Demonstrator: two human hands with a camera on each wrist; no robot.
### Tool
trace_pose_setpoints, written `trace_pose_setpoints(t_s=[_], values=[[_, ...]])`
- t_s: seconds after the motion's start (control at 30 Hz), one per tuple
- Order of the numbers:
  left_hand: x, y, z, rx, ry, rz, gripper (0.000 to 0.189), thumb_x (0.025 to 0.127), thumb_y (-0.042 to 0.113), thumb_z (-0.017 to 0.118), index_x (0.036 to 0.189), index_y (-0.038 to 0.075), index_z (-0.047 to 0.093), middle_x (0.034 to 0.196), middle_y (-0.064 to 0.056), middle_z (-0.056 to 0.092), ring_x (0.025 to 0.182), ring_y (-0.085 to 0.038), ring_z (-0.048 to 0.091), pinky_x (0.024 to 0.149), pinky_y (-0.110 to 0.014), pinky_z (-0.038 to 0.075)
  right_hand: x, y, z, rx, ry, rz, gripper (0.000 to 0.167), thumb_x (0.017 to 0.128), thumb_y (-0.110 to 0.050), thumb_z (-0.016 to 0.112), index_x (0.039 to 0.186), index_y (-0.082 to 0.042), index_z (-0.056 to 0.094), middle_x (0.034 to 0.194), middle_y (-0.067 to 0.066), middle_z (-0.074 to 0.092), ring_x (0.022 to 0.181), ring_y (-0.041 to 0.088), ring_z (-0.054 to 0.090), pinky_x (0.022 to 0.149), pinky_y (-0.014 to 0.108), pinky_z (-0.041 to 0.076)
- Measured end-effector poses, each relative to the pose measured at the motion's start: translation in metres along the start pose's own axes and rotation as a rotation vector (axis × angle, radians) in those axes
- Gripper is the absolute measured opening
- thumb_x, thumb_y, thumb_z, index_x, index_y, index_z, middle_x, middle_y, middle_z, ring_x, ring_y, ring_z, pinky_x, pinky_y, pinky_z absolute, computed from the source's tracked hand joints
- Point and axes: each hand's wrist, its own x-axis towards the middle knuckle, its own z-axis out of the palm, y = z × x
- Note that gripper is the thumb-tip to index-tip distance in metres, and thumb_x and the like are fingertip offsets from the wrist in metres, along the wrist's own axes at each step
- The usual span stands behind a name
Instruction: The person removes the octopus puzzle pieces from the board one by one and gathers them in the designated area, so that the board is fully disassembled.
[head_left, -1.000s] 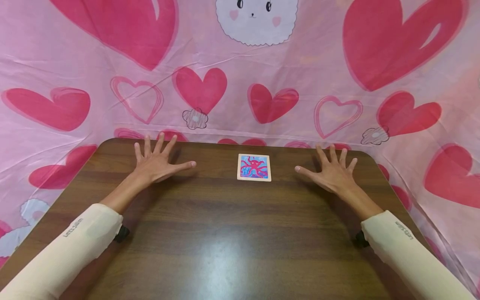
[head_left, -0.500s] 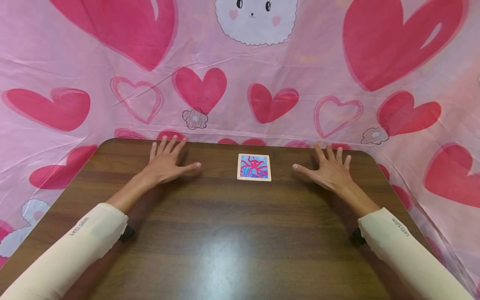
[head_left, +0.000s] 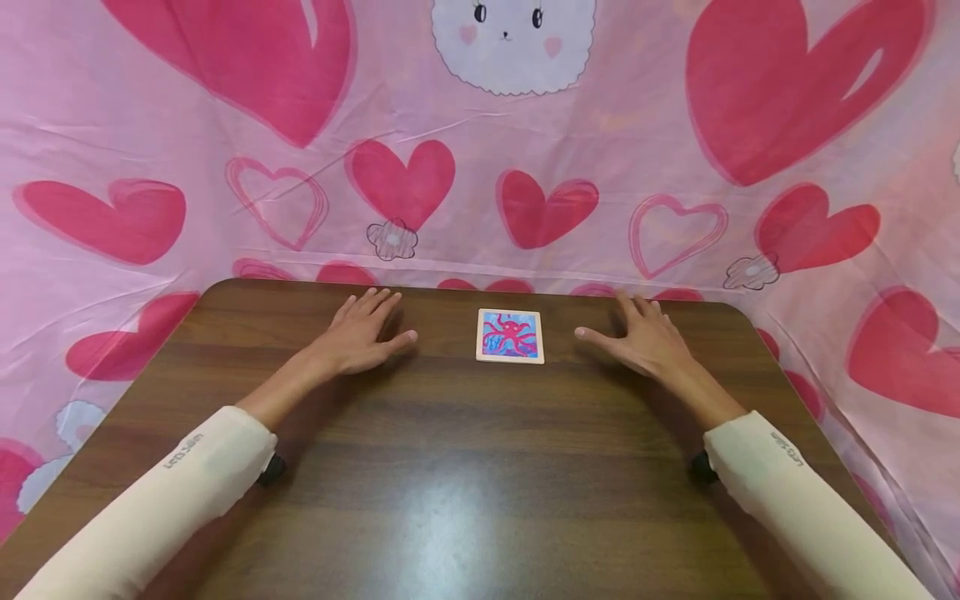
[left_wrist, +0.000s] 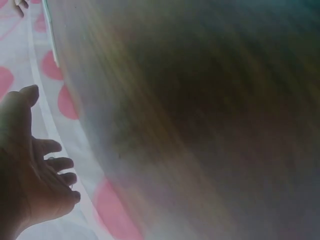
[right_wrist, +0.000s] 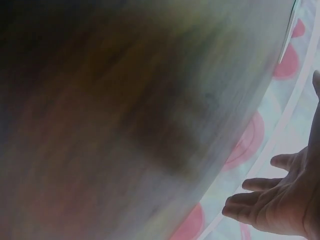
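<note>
A square tile with a pale border and a red octopus on blue lies flat near the table's far edge. To its left is my left hand, thumb spread and fingers pointing at the far edge, holding nothing. My right hand is on the tile's other side in a mirrored pose, also holding nothing. Both hands are apart from the tile. In the left wrist view the left hand shows its palm side with fingers extended. The right wrist view shows the right hand with fingers extended too.
The dark wooden table has rounded far corners. Behind and beside it hangs a pink cloth with red hearts. Cream sleeves cover both forearms, and a dark band shows under the left cuff.
Both hands have moved inward, closer to the tile, the left hand farther than the right. Their fingers are less widely spread than before. The tile stays in place.
</note>
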Motion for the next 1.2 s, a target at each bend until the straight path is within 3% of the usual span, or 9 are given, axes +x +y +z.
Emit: trace_pose_setpoints(t_s=[0.27,0.47,0.77,1.2], values=[[0.011,0.013,0.007,-0.029,-0.059,-0.015,0.104,0.105,0.075,0.057,0.181,0.012,0.025,0.188,-0.023,0.021,0.178,-0.047,0.008,0.143,-0.068,0.0,0.0,-0.008,0.001,0.018,-0.066,0.009,0.124,0.095,-0.095,0.052,0.184,-0.019,0.012,0.183,0.036,0.022,0.164,0.064,0.029,0.128,0.084,0.03],[0.023,0.017,0.011,-0.046,-0.08,-0.014,0.106,0.101,0.08,0.059,0.181,0.017,0.029,0.189,-0.02,0.022,0.178,-0.046,0.01,0.142,-0.071,0.003,0.002,-0.014,0.002,0.036,-0.056,-0.024,0.122,0.094,-0.094,0.056,0.182,-0.018,0.021,0.183,0.031,0.027,0.165,0.06,0.033,0.128,0.083,0.033],[0.044,0.018,0.019,-0.136,-0.113,-0.002,0.117,0.089,0.093,0.065,0.18,0.028,0.032,0.191,-0.015,0.017,0.178,-0.045,0.004,0.141,-0.073,-0.001,0.008,-0.025,0.004,0.065,-0.094,-0.066,0.118,0.095,-0.091,0.06,0.181,-0.019,0.026,0.185,0.024,0.027,0.168,0.055,0.03,0.128,0.083,0.032],[0.07,0.027,0.02,-0.105,-0.186,0.018,0.123,0.081,0.097,0.068,0.181,0.037,0.029,0.192,-0.014,0.011,0.178,-0.049,0.001,0.139,-0.077,-0.001,0.016,-0.038,0.007,0.099,-0.128,-0.122,0.109,0.098,-0.078,0.068,0.178,-0.013,0.033,0.182,0.025,0.034,0.169,0.052,0.031,0.133,0.077,0.032]])
